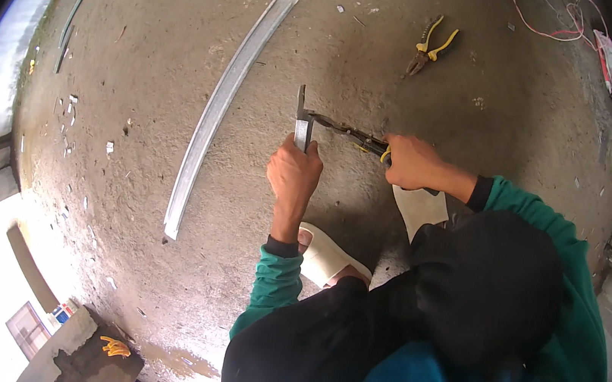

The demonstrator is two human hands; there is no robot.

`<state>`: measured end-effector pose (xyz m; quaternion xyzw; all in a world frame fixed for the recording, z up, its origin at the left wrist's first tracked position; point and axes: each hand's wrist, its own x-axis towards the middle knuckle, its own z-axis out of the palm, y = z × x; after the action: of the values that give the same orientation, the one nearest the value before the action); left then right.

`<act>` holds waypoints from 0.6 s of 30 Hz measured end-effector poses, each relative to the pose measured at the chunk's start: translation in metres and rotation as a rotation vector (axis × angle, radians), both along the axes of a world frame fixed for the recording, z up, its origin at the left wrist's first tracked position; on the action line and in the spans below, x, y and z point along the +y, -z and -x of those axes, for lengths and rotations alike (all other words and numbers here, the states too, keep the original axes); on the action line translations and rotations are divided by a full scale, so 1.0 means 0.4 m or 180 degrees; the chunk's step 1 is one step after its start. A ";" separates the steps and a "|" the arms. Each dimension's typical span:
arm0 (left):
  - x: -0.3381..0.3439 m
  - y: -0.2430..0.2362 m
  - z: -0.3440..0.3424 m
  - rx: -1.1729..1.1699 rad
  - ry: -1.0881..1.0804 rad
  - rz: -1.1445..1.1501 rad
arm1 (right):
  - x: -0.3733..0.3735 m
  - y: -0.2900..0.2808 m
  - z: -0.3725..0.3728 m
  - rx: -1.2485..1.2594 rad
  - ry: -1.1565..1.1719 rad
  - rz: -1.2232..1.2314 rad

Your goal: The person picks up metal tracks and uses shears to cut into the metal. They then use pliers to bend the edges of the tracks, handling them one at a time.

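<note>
Gripping noted: left hand (294, 170) closed round the channel (302, 135), just ahead of the feet; right hand (413, 162) closed on the snips (351, 133), jaws at the channel's far end. Probably light, stiff, sharp-edged (best held by its flat sides). Grey, slim, narrow dark tip.

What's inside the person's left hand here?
The left hand grips a metal piece: its far end sticks out; the part within the fist is covered and cannot be seen.
</note>
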<state>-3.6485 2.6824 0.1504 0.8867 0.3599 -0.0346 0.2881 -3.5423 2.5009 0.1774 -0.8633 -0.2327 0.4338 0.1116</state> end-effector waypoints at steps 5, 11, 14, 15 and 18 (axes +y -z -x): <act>0.004 -0.010 -0.002 -0.0209 0.0047 0.0290 | -0.048 0.041 -0.008 -0.0310 0.0050 -0.0412; 0.005 -0.005 0.000 -0.0144 0.0057 0.0338 | -0.056 0.051 -0.019 -0.0460 -0.0189 -0.0446; -0.007 0.004 -0.001 -0.0113 0.0038 0.0146 | -0.043 0.032 -0.017 -0.0347 -0.0124 -0.0422; -0.011 0.006 0.001 -0.0104 0.0032 0.0144 | -0.035 0.021 -0.014 -0.0097 -0.0088 -0.0223; -0.022 0.008 0.002 -0.0053 0.0056 -0.0167 | -0.029 0.010 0.008 -0.0225 0.0015 -0.0231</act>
<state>-3.6494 2.6736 0.1471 0.8974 0.3504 -0.0203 0.2675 -3.5455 2.4894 0.1733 -0.8740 -0.2500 0.3940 0.1355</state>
